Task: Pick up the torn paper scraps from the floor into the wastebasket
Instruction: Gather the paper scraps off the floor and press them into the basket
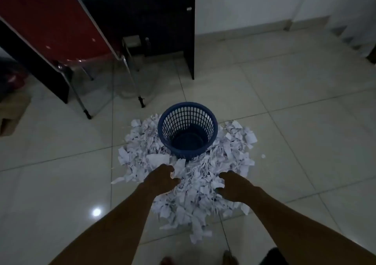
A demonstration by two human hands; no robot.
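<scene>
Both hands, left hand and right hand, rest half-curled on the paper scraps, nothing lifted; wastebasket stands just beyond the fingertips.

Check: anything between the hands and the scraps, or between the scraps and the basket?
Nothing visible. The left hand and right hand are already down on the scraps. The basket stands upright in the pile just beyond them, its mouth open and its inside looking empty.
</scene>
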